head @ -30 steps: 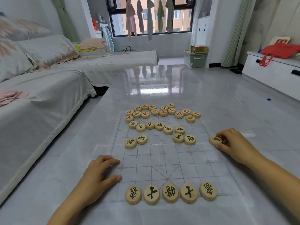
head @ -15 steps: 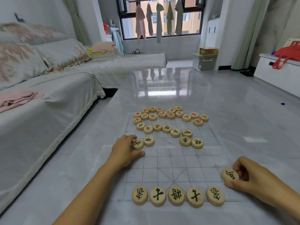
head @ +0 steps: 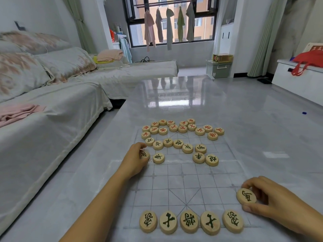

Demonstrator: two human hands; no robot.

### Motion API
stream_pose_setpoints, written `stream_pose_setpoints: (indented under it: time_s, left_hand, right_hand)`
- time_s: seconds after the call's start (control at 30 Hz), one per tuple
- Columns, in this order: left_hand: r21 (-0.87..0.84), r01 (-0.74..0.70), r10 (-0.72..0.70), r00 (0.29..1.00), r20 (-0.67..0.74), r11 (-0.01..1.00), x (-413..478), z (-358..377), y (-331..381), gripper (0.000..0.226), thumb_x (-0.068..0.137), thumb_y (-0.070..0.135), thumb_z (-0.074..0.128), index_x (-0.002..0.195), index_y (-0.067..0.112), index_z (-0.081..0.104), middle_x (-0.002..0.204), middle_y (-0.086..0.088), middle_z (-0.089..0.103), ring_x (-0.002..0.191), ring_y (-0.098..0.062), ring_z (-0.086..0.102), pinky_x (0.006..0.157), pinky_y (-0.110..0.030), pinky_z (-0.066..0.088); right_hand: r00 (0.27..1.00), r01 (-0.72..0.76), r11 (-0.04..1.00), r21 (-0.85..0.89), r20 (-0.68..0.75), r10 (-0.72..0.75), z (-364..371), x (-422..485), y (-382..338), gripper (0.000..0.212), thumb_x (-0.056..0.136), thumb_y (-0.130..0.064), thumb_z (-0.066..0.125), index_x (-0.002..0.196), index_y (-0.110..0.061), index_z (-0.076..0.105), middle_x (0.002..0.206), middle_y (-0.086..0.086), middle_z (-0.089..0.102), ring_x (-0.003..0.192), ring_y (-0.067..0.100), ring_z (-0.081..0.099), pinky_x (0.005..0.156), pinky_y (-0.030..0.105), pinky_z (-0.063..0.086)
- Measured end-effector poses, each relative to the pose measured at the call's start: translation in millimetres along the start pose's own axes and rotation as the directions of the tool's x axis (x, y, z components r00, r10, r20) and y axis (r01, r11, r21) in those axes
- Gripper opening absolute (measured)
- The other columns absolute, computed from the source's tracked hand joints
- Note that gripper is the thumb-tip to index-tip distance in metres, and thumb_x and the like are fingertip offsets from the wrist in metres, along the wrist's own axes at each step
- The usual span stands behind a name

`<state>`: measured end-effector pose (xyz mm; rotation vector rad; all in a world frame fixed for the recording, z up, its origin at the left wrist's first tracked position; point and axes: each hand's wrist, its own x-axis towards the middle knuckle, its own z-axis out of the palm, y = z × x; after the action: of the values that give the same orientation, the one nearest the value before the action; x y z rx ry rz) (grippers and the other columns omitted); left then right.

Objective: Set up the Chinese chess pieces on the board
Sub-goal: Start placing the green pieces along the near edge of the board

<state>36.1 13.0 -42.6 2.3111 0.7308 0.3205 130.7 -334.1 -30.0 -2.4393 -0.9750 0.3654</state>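
My right hand (head: pixel 272 201) pinches a disc (head: pixel 246 195) by its rim near the board's (head: pixel 174 182) right corner, left hand (head: pixel 135 160) seemingly another; light, hard wood, I reckon

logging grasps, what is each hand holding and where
Right hand pinches a black-marked piece by its rim; left hand grips a second piece at its edge.

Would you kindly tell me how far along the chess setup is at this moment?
Done: five black pieces form the near row. In hand: the right hand pinches a sixth piece by that row's right end, and the left hand grips a loose piece mid-board. Left: the other black pieces lie scattered mid-board, and the red pieces sit bunched at the far edge of the board.
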Motion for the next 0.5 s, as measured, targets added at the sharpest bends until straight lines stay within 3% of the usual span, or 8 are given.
stream_pose_setpoints:
  time_s: [0.03, 0.1, 0.2, 0.33, 0.4, 0.5]
  left_hand:
    - [-0.028, 0.011, -0.012, 1.0, -0.016, 1.0, 3.3, -0.1, 3.1, 0.039, 0.089, 0.008, 0.052, 0.128, 0.014, 0.045, 0.132, -0.008, 0.046, 0.114, -0.018, 0.047, 0.092, -0.027, 0.038]
    - [-0.051, 0.026, -0.03, 0.997, -0.077, 0.998, 12.5, -0.4, 7.7, 0.035, 0.091, 0.003, 0.045, 0.124, 0.013, 0.05, 0.133, -0.008, 0.046, 0.119, -0.02, 0.046, 0.092, -0.028, 0.038]
    - [0.044, 0.002, 0.002, 0.995, -0.1, 0.999, 28.9, 0.6, 9.7, 0.038, 0.093, 0.003, 0.038, 0.127, 0.013, 0.051, 0.139, -0.009, 0.044, 0.125, -0.024, 0.043, 0.102, -0.036, 0.038]
    - [0.217, -0.037, 0.033, 0.999, 0.021, 0.976, 39.2, 4.2, 9.0, 0.043, 0.093, 0.008, 0.034, 0.133, 0.019, 0.047, 0.147, -0.001, 0.039, 0.133, -0.023, 0.036, 0.108, -0.041, 0.031]
    - [0.225, -0.043, 0.039, 0.999, 0.022, 0.974, 37.7, 5.4, 6.3, 0.043, 0.095, 0.01, 0.033, 0.133, 0.021, 0.047, 0.147, 0.002, 0.039, 0.134, -0.021, 0.036, 0.109, -0.039, 0.029]
    - [0.185, -0.051, 0.055, 0.998, -0.02, 0.981, 31.0, 4.8, 0.9, 0.041, 0.095, 0.01, 0.034, 0.131, 0.02, 0.049, 0.146, 0.003, 0.041, 0.13, -0.02, 0.041, 0.108, -0.037, 0.032]
  right_hand:
    - [1.0, 0.009, 1.0, 0.016, -0.01, -0.009, 1.2, 0.6, 1.2, 0.066, 0.049, -0.07, 0.07, 0.102, -0.061, 0.032, 0.089, -0.004, 0.054, 0.095, -0.001, 0.044, 0.068, 0.018, 0.043]
    - [1.0, 0.024, 0.999, 0.04, -0.01, -0.023, 3.4, 2.7, 6.0, 0.058, 0.064, -0.046, 0.076, 0.1, -0.061, 0.033, 0.085, -0.002, 0.055, 0.093, -0.001, 0.045, 0.068, 0.019, 0.042]
    - [1.0, 0.015, 0.999, 0.041, 0.011, -0.015, 4.7, 5.4, 9.6, 0.057, 0.065, -0.043, 0.076, 0.1, -0.06, 0.034, 0.086, -0.001, 0.055, 0.089, -0.002, 0.045, 0.066, 0.019, 0.04]
    - [1.0, 0.0, 0.996, 0.092, 0.011, -0.001, 5.6, 7.3, 11.9, 0.057, 0.06, -0.049, 0.077, 0.1, -0.058, 0.037, 0.084, 0.0, 0.055, 0.084, -0.001, 0.047, 0.065, 0.02, 0.04]
    - [1.0, 0.005, 0.994, 0.107, 0.011, -0.006, 6.3, 7.8, 13.8, 0.057, 0.055, -0.056, 0.076, 0.099, -0.057, 0.04, 0.084, 0.0, 0.056, 0.084, 0.0, 0.048, 0.065, 0.021, 0.04]
    - [1.0, 0.014, 0.993, 0.115, 0.005, -0.014, 6.3, 8.9, 15.1, 0.054, 0.062, -0.044, 0.078, 0.098, -0.057, 0.04, 0.084, 0.0, 0.056, 0.083, 0.0, 0.047, 0.065, 0.019, 0.039]
